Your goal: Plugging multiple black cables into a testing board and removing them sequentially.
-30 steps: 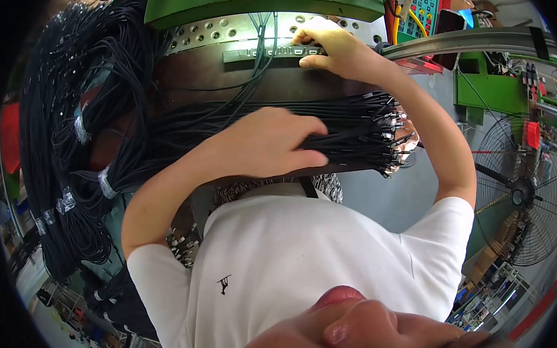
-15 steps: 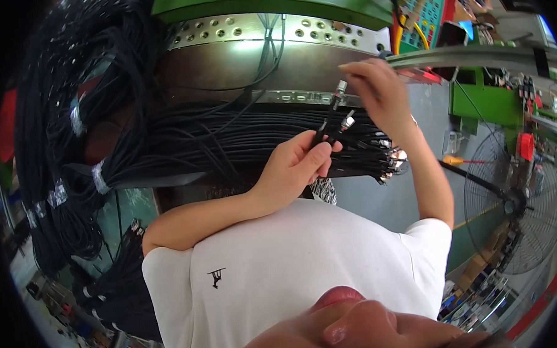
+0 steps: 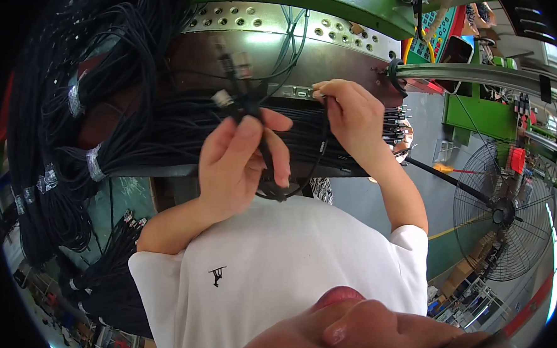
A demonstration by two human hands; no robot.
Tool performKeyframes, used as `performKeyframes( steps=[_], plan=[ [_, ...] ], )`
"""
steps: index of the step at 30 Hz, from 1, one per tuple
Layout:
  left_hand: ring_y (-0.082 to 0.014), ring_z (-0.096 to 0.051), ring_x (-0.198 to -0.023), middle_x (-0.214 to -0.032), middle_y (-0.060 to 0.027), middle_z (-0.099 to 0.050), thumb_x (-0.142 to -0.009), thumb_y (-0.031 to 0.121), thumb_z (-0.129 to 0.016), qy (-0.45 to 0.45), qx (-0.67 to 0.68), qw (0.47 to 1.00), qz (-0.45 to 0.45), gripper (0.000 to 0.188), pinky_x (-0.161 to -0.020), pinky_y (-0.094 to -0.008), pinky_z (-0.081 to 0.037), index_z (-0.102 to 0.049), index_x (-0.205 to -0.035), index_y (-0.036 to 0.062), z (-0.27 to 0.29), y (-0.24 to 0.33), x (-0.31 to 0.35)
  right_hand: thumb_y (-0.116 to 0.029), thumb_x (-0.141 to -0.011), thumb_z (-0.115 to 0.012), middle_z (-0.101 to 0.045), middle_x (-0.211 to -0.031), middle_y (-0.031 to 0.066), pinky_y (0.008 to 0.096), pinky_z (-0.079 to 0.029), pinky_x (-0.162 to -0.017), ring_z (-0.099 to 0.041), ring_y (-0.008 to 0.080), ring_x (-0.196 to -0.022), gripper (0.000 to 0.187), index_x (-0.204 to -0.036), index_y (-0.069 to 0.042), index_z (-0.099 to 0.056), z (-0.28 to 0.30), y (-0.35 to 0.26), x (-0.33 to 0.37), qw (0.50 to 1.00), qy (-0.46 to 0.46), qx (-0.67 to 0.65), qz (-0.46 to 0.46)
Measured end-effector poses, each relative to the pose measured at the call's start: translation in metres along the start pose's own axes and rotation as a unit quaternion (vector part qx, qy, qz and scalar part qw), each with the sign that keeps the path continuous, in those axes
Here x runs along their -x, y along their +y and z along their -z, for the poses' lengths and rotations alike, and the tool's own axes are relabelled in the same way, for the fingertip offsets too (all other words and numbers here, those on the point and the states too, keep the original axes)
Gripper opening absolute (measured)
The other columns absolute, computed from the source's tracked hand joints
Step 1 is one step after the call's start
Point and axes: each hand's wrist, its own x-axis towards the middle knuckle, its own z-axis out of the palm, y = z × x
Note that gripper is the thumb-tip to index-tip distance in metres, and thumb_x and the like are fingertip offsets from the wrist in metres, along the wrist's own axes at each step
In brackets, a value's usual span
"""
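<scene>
Brown worktop [image 3: 247,59], green machine [image 3: 320,7] at far edge. Left hand [image 3: 237,167]: fingers clamped on several black cables [image 3: 248,105], connector ends raised, blurred. Right hand [image 3: 354,116]: fingertips pinched on looped black cable [image 3: 322,149], beside slotted metal strip [image 3: 282,91]. Long cable bundle [image 3: 175,129]: across worktop, beneath both hands.

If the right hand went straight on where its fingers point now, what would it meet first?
The right hand would probably meet the slotted strip lying just to its left; depth is unclear, so they may already touch.
</scene>
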Motion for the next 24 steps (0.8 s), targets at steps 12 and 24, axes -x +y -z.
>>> performKeyframes(
  steps=[12,24],
  plan=[
    [-0.0120,-0.056,-0.063,-0.074,-0.0060,-0.058,-0.101,0.028,-0.041,0.006,-0.027,0.987,0.160,0.032,-0.059,-0.0243,-0.048,-0.055,-0.109,0.0006,0.008,-0.031,-0.015,0.012,-0.072,-0.061,-0.065,-0.094,0.0126,0.0297,-0.055,-0.071,-0.066,0.0215,-0.080,0.012,-0.079,0.004,-0.055,-0.013,-0.002,-0.011,0.934,-0.112,-0.232,-0.247],
    [-0.0131,-0.061,-0.075,-0.084,-0.0095,-0.065,-0.101,0.028,-0.042,-0.023,-0.165,0.957,0.237,0.035,-0.069,-0.0254,-0.050,-0.057,-0.110,-0.0025,-0.003,-0.022,-0.021,0.002,-0.068,-0.067,-0.063,-0.088,0.0072,0.0343,-0.051,-0.068,-0.062,0.0267,-0.079,0.024,-0.091,-0.004,-0.060,0.005,0.009,-0.009,0.998,0.019,0.011,0.067]
  ],
)
